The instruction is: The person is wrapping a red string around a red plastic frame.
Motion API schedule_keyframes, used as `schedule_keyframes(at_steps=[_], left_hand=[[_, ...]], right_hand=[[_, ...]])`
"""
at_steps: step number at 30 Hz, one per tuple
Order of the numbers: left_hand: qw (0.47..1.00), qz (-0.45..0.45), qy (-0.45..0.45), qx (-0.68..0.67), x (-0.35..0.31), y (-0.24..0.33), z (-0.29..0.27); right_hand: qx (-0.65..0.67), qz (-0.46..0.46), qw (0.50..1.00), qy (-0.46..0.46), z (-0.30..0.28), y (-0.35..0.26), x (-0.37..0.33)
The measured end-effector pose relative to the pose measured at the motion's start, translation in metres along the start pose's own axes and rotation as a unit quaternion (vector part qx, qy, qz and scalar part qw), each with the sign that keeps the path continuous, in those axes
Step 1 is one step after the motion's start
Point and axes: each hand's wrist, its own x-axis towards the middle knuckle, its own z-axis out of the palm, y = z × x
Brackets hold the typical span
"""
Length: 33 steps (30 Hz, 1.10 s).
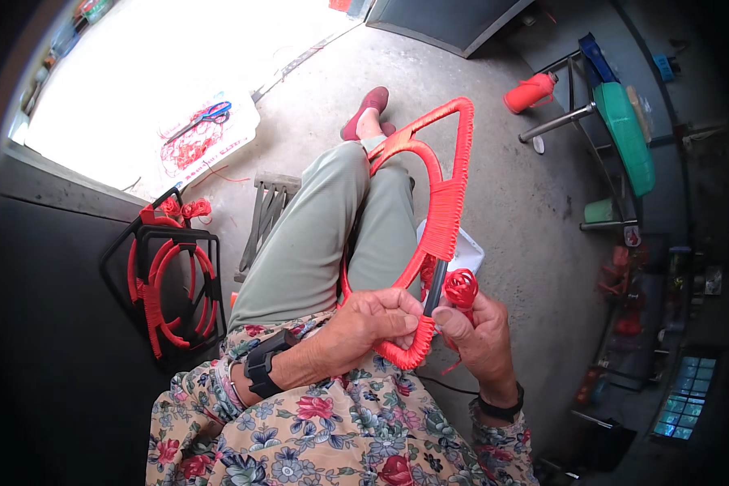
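Note:
A frame [445,219] of black tube, wound closely with glossy red cord, slants across my lap, with a round ring inside its angular outline. Near my hands a short stretch of the tube is bare black, with red winding above and below it. My left hand [381,326] is closed on the lower wound corner, thumb and fingers pinching it beside the bare stretch. On the other side of the tube, my right hand [479,334] is closed around a looped bundle of red cord [462,288]. Its fingertips are partly hidden by the bundle.
Similar red and black frames [170,283] lean against a dark panel at left. Blue-handled scissors [211,116] lie with red scraps on a white sheet [239,136]. A grey slatted stool [261,219] stands by my leg; a red thermos flask [531,93] is at right beside a metal rack [571,121].

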Motion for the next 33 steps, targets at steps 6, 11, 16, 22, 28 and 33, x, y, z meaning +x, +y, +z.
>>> schedule_keyframes(at_steps=[6,11,16,22,28,33], left_hand=[[1.0,-0.002,0.016,0.013,0.001,0.001,0.003],[0.999,-0.011,0.052,-0.006,0.009,0.008,0.014],[0.997,0.011,0.069,0.044,0.016,0.005,0.016],[0.996,0.035,0.044,0.073,0.015,0.012,0.013],[0.984,0.045,0.095,0.146,0.007,0.025,0.011],[0.863,0.349,0.157,0.33,0.003,0.042,0.025]], right_hand=[[-0.048,-0.04,0.997,0.047,0.013,0.0,-0.006],[-0.099,-0.097,0.985,0.099,0.024,0.003,-0.012],[-0.126,-0.125,0.975,0.134,0.03,0.001,-0.015],[-0.137,-0.133,0.974,0.121,0.017,0.008,-0.016],[-0.138,-0.132,0.981,0.037,-0.007,-0.028,0.007],[-0.472,-0.327,0.819,-0.013,-0.012,-0.046,0.027]])
